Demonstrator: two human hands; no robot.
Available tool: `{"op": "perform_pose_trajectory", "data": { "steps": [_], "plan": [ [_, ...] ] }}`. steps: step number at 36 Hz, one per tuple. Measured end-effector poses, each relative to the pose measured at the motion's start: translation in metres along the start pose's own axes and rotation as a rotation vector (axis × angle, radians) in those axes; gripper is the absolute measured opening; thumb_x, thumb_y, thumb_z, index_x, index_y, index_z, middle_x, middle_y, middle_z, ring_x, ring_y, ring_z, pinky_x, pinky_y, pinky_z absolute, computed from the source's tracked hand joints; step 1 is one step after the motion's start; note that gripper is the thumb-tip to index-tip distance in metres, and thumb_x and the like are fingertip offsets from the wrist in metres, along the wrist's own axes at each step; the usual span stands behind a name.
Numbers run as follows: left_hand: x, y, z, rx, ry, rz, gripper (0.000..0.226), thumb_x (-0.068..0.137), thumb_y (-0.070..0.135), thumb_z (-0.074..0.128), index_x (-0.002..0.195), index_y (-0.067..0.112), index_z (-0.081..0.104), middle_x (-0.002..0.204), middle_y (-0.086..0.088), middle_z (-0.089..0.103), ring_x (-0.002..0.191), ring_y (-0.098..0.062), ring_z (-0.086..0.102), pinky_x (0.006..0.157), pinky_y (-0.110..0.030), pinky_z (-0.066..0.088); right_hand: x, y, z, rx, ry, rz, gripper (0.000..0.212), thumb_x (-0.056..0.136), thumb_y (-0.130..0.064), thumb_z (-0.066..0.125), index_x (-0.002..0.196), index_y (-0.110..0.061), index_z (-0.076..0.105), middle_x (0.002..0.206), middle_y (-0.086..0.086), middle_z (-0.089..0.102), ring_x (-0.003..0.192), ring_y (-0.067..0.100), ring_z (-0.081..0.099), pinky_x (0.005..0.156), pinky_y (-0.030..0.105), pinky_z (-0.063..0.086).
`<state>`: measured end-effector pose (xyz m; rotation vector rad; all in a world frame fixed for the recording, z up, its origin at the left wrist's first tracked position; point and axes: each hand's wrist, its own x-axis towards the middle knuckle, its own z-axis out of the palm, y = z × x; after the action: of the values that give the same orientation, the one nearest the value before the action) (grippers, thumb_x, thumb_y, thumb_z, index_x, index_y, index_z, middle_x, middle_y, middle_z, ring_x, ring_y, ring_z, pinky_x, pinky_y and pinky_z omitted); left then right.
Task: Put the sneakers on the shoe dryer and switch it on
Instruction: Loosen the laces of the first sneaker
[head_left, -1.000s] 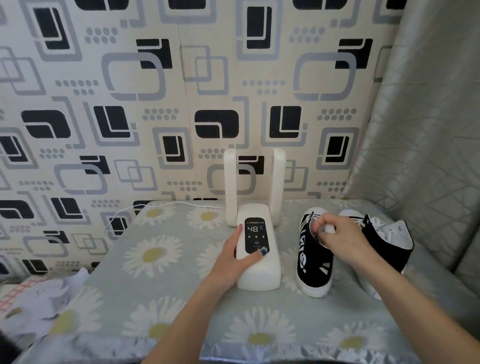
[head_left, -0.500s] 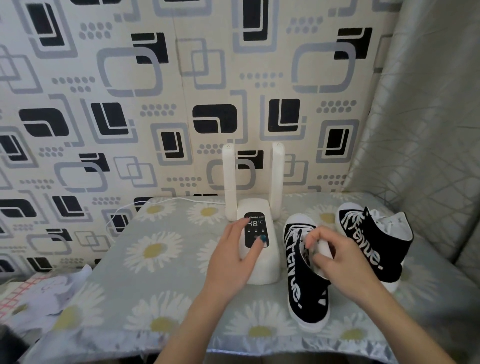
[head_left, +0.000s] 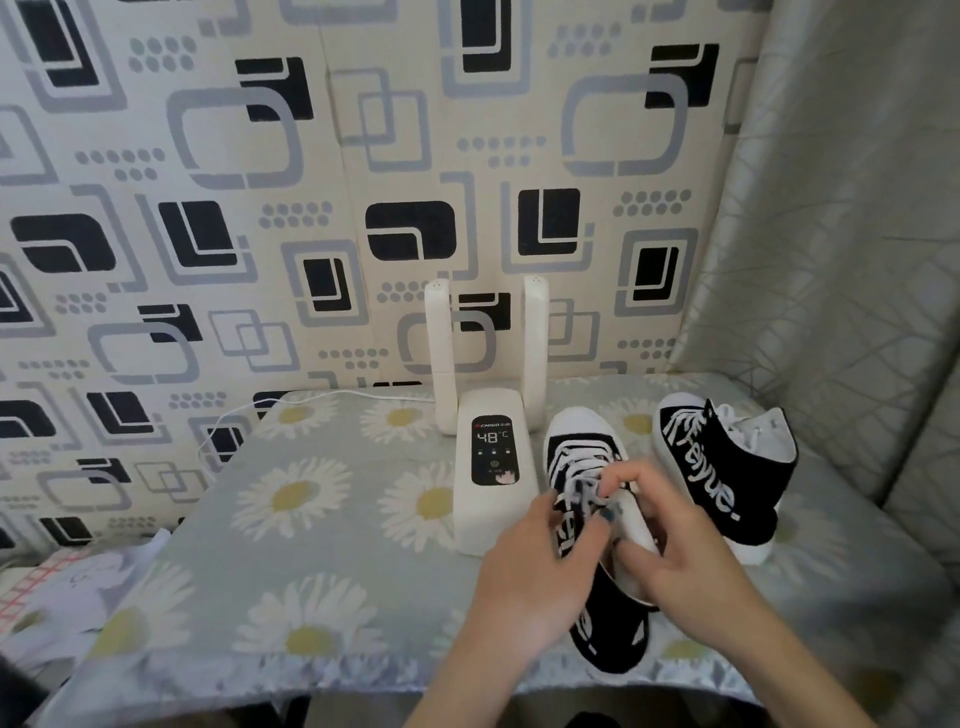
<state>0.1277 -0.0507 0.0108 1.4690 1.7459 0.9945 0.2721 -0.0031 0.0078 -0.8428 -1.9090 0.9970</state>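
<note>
Both hands are on the near sneaker (head_left: 584, 467): left hand (head_left: 540, 566) pinches its collar, right hand (head_left: 685, 551) curls round the tongue and laces, spreading it open on the table (head_left: 322, 519). Other sneaker (head_left: 727, 467) sits just right, untouched. Shoe dryer (head_left: 491, 467) already reads 48°C, both tubes bare, so loading both shoes looks like what's left.

dryer posts (head_left: 535, 343) unblocked above, second sneaker (head_left: 727, 467) (right side) crowding
</note>
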Motion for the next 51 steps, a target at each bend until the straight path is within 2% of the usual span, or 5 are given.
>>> {"op": "perform_pose_trajectory", "data": {
  "steps": [10,27,35,40,51],
  "plan": [
    [-0.009,-0.009,0.006,-0.149,0.099,-0.110,0.036,0.082,0.029,0.040,0.099,0.011,0.066,0.097,-0.011,0.069,0.095,-0.032,0.065,0.085,-0.050,0.056,-0.008,0.008,0.002,0.075,0.125,0.022,0.046,0.074,0.018,0.054,0.095,-0.023,0.056,0.075,-0.006,0.059,0.057,0.013,0.046,0.050,0.021,0.037],
    [-0.022,-0.009,0.021,-0.005,0.200,0.003,0.027,0.087,0.024,0.044,0.095,0.012,0.067,0.090,-0.007,0.071,0.086,-0.027,0.064,0.080,-0.043,0.052,-0.022,0.018,-0.018,-0.112,0.139,0.220,0.044,0.073,0.008,0.060,0.090,-0.033,0.060,0.087,-0.028,0.065,0.054,0.027,0.049,0.051,0.030,0.041],
    [-0.021,-0.008,0.022,0.096,0.220,0.042,0.021,0.095,0.019,0.045,0.098,0.016,0.065,0.093,-0.006,0.070,0.091,-0.028,0.063,0.083,-0.040,0.049,-0.010,0.006,-0.024,-0.518,-0.118,0.144,0.037,0.077,-0.012,0.060,0.093,-0.045,0.057,0.123,-0.027,0.042,0.114,0.000,0.048,0.094,0.023,0.040],
    [-0.018,-0.007,0.023,0.077,0.240,0.036,0.022,0.096,0.021,0.043,0.096,0.013,0.064,0.090,-0.009,0.069,0.088,-0.030,0.063,0.080,-0.042,0.050,0.006,-0.010,-0.024,-0.876,-0.274,0.271,0.026,0.080,-0.037,0.056,0.104,-0.047,0.057,0.148,-0.025,0.021,0.128,0.007,0.041,0.085,0.030,0.045],
    [-0.015,-0.009,0.022,0.044,0.256,0.058,0.023,0.096,0.019,0.044,0.095,0.009,0.065,0.090,-0.011,0.069,0.088,-0.030,0.062,0.082,-0.045,0.050,0.019,-0.007,-0.020,-0.876,-0.275,0.137,0.016,0.088,-0.021,0.055,0.087,-0.028,0.069,0.139,-0.012,0.040,0.116,0.013,0.055,0.093,0.034,0.047]
  ]
}}
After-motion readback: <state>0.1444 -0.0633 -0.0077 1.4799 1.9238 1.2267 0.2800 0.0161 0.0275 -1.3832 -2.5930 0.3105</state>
